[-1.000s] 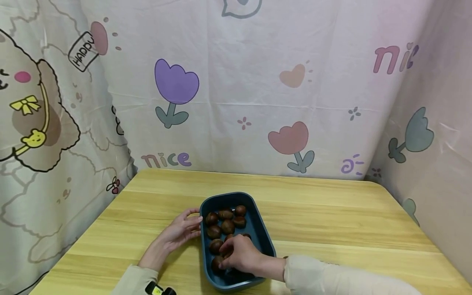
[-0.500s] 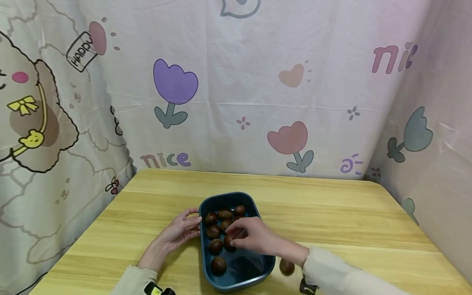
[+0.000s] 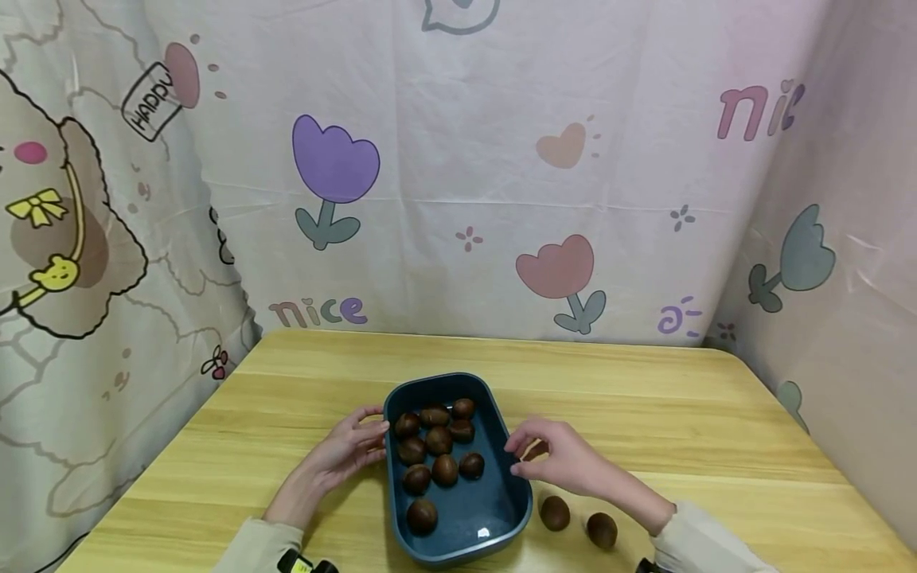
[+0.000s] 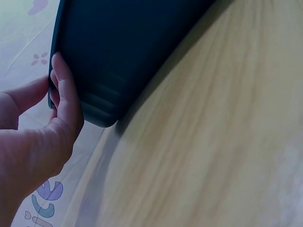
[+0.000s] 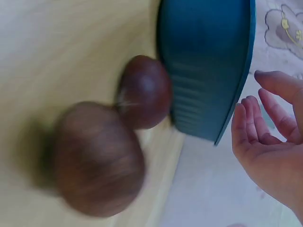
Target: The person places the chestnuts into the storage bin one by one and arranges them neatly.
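Observation:
A dark blue rectangular tray [image 3: 458, 549] stands on the wooden table, holding several brown chestnuts [image 3: 423, 516], mostly towards its left and far parts. My left hand [image 4: 52, 137] touches the tray's outer left wall, with the fingers lying fairly straight against it. Just beyond the tray's right rim is my right hand [image 3: 562, 458], fingers loosely bent; the right wrist view shows nothing between its fingertips. Behind those fingers part of a brown chestnut [image 3: 536, 451] shows. One chestnut [image 3: 555, 513] lies beside the tray on the right, and another chestnut [image 3: 602, 530] further right.
The wooden table [image 3: 716, 430] extends behind the tray and to both sides. Patterned fabric [image 3: 458, 278] hangs along its back and sides. A dark cable [image 3: 64, 553] runs at the lower left. In the right wrist view a large chestnut [image 5: 97, 161] is blurred.
My right hand has moved from inside the tray out past its right rim, uncovering the chestnuts within. Two chestnuts outside the tray, hidden a second ago, now show. My left hand stays put.

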